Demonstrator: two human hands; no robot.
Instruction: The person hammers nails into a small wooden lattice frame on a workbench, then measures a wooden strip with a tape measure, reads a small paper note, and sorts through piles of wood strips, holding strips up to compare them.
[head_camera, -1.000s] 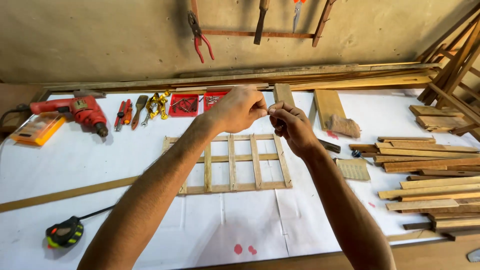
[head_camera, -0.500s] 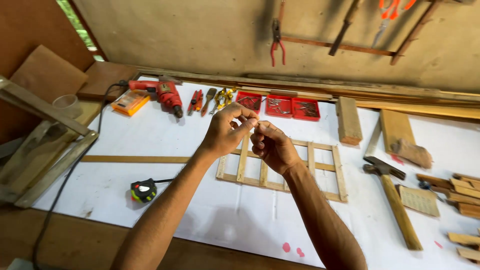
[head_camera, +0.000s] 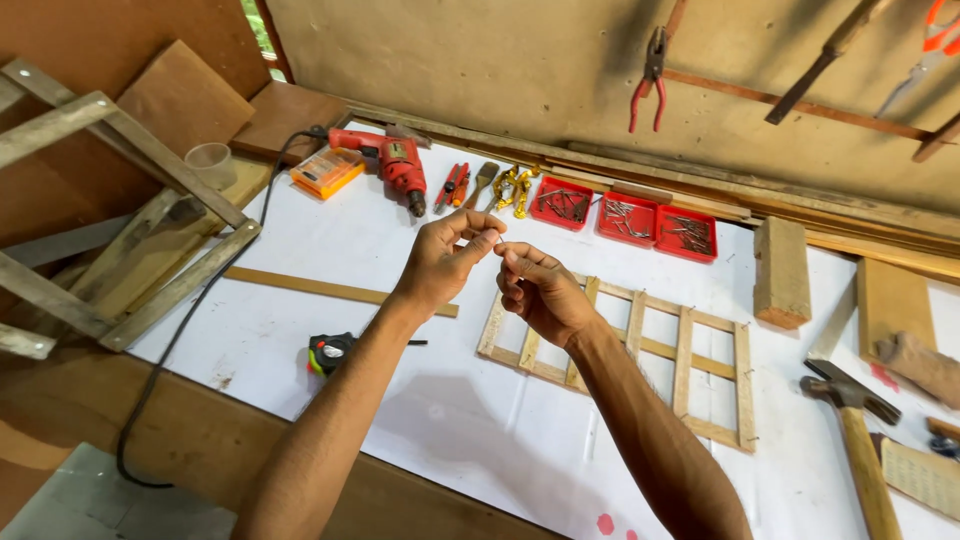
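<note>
Since half a second earlier our view had swung left | left hand (head_camera: 445, 262) and right hand (head_camera: 540, 290) pinched a small nail (head_camera: 497, 240) above the wooden lattice frame (head_camera: 640, 350) | we judged loosened fingertips could drop it.

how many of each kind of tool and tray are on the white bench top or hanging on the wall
Red trays of nails: 3
Red power drill: 1
Hammer: 1
Tape measure: 1
Red-handled pliers on the wall: 1
Total: 7

The left hand and right hand meet above the wooden lattice frame, pinching something too small to tell.
</note>
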